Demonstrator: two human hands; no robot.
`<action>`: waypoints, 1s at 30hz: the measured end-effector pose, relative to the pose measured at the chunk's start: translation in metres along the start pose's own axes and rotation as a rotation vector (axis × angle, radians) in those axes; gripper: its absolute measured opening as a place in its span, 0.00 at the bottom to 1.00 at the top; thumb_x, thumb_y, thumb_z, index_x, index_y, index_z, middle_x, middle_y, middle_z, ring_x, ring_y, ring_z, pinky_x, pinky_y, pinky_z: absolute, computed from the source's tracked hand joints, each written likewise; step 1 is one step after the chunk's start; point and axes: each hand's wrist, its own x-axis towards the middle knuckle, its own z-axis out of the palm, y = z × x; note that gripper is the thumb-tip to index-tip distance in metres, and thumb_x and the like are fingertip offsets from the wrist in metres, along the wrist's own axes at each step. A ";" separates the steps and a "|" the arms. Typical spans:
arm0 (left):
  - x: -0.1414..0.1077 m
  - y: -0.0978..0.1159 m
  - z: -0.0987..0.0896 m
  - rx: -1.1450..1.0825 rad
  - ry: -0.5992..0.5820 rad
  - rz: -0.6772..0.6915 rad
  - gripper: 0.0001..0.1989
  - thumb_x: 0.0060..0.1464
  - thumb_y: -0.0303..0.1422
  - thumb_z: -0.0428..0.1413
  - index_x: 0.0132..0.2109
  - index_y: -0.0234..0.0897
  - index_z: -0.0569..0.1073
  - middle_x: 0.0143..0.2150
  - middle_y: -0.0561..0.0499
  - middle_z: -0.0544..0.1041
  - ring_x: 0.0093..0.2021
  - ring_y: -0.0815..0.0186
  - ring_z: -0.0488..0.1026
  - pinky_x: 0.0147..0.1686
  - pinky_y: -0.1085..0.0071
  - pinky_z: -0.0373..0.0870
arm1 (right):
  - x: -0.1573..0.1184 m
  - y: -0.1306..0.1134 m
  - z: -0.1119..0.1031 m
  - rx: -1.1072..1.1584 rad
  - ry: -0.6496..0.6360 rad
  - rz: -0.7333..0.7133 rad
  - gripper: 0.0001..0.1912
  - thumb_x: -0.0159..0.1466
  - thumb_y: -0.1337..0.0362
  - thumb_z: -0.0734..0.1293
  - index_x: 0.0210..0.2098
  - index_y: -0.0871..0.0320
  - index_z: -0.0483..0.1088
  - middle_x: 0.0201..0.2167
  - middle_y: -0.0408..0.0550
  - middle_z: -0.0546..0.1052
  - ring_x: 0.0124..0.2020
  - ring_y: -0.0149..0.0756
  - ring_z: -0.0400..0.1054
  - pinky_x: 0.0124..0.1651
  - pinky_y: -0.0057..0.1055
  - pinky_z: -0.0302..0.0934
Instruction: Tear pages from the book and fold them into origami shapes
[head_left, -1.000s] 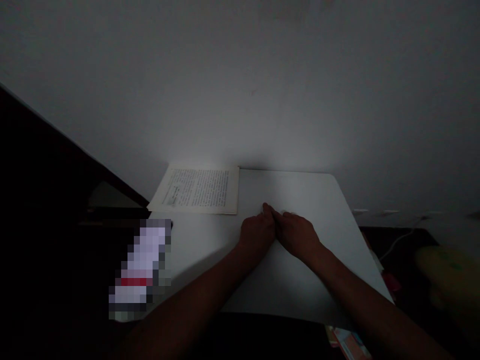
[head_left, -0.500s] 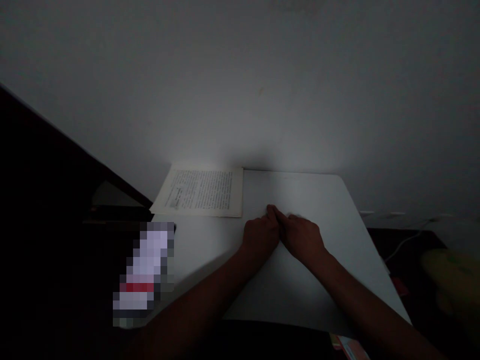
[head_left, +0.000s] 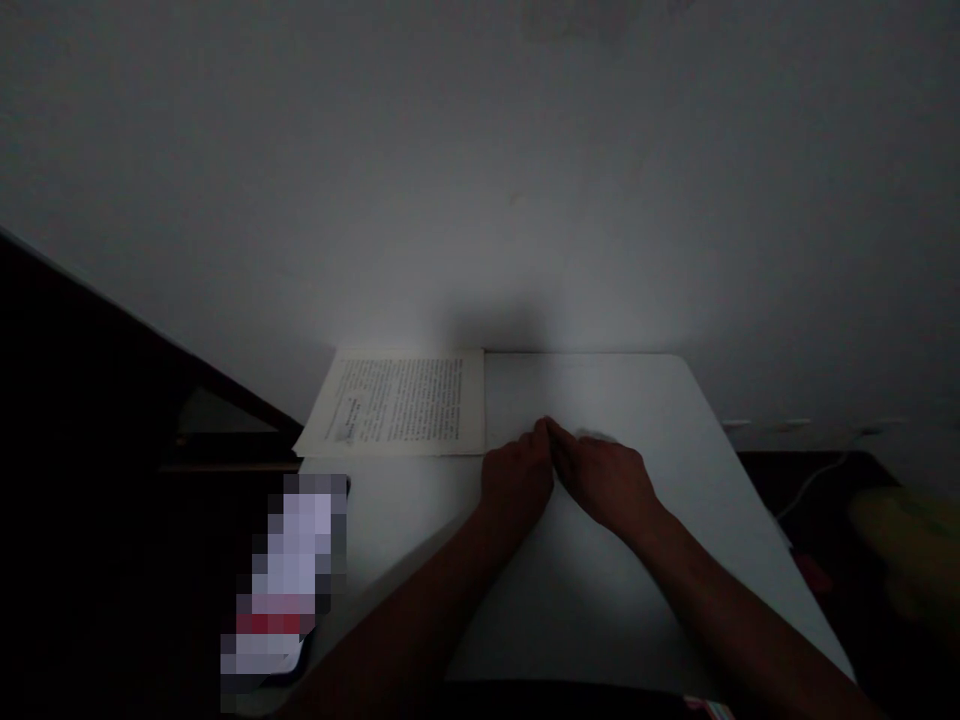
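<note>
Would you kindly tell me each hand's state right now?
Left hand: curled; whether it holds anything cannot be told.
Right hand: curled; its grip cannot be told either.

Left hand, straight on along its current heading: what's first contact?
Most likely the right hand: the left hand angles toward it over the white table, fingertips apparently meeting. Dim light leaves actual contact and depth unclear.

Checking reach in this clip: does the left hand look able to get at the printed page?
Probably yes: the left hand sits close to the near right corner of the printed page, and nothing visible blocks the way. It appears to touch the right hand, so may need to part first.
</note>
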 end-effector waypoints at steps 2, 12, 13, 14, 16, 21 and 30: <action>0.000 -0.002 0.000 -0.022 0.044 0.011 0.19 0.62 0.29 0.44 0.59 0.33 0.60 0.40 0.45 0.76 0.36 0.64 0.75 0.31 0.72 0.70 | 0.000 0.001 -0.001 0.018 -0.002 0.008 0.23 0.68 0.58 0.52 0.62 0.52 0.56 0.30 0.51 0.78 0.29 0.39 0.73 0.30 0.32 0.59; -0.002 -0.007 0.003 -0.212 0.246 0.061 0.15 0.58 0.28 0.48 0.52 0.34 0.66 0.41 0.46 0.73 0.41 0.63 0.70 0.42 0.67 0.69 | 0.003 0.031 -0.007 0.546 -0.003 -0.054 0.22 0.64 0.62 0.58 0.57 0.61 0.63 0.34 0.50 0.78 0.33 0.36 0.72 0.39 0.33 0.64; -0.002 -0.008 0.002 -0.253 0.264 0.060 0.15 0.57 0.28 0.48 0.51 0.34 0.67 0.41 0.46 0.73 0.41 0.63 0.70 0.43 0.67 0.69 | 0.002 0.034 -0.007 0.598 0.042 -0.055 0.21 0.63 0.62 0.59 0.55 0.60 0.65 0.35 0.49 0.78 0.32 0.35 0.72 0.39 0.32 0.64; -0.002 -0.008 0.002 -0.296 0.287 0.057 0.14 0.57 0.28 0.48 0.51 0.34 0.67 0.41 0.46 0.73 0.41 0.64 0.70 0.43 0.68 0.68 | 0.001 0.036 -0.006 0.629 0.090 -0.055 0.20 0.63 0.62 0.59 0.53 0.60 0.66 0.36 0.49 0.77 0.30 0.34 0.71 0.38 0.32 0.65; -0.001 -0.008 0.000 -0.370 0.348 0.048 0.13 0.56 0.27 0.48 0.49 0.33 0.68 0.39 0.46 0.73 0.41 0.65 0.70 0.44 0.69 0.68 | -0.002 0.039 -0.004 0.634 0.168 -0.068 0.18 0.62 0.60 0.61 0.51 0.59 0.67 0.39 0.50 0.76 0.29 0.32 0.70 0.38 0.33 0.65; 0.001 -0.012 -0.005 -0.481 0.534 0.031 0.10 0.56 0.28 0.49 0.45 0.33 0.69 0.35 0.47 0.72 0.38 0.64 0.68 0.42 0.66 0.66 | -0.008 0.039 -0.001 0.546 0.267 -0.146 0.23 0.58 0.56 0.67 0.51 0.57 0.66 0.46 0.51 0.73 0.47 0.41 0.68 0.50 0.40 0.63; -0.002 -0.021 -0.007 -0.718 0.638 -0.067 0.09 0.55 0.28 0.49 0.44 0.35 0.68 0.33 0.50 0.70 0.34 0.66 0.67 0.39 0.67 0.66 | -0.005 0.028 0.009 0.392 0.247 -0.280 0.35 0.52 0.54 0.72 0.56 0.59 0.64 0.53 0.56 0.70 0.54 0.49 0.62 0.56 0.48 0.58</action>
